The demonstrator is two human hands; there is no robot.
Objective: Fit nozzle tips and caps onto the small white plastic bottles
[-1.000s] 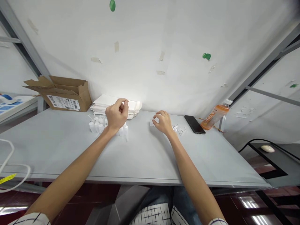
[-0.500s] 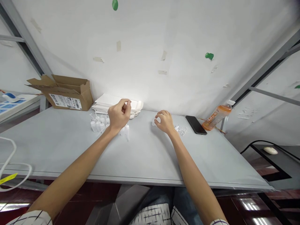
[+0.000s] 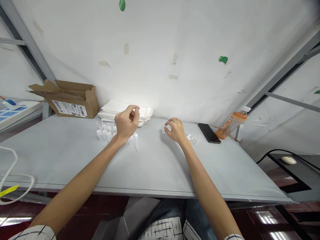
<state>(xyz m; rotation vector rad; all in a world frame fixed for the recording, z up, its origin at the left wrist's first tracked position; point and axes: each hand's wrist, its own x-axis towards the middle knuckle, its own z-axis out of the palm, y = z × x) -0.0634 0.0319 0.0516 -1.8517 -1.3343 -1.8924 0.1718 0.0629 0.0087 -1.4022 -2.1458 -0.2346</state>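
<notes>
Raised over the table's middle left, my left hand is closed, thumb pressed to the curled fingers; whatever it may hold is hidden. Under and beside it stand several small white cylinders with thin stems, partly covered by the hand and wrist. Further right, my right hand rests low at the table, its thumb and fingers curled round a small white piece whose shape is mostly hidden. Just right of that wrist lies a little heap of small white and clear parts.
Flat white cartons lie stacked against the wall, beside an open cardboard box. On the right are a black phone and a leaning bottle of orange drink. A white cable crosses the grey table's left edge.
</notes>
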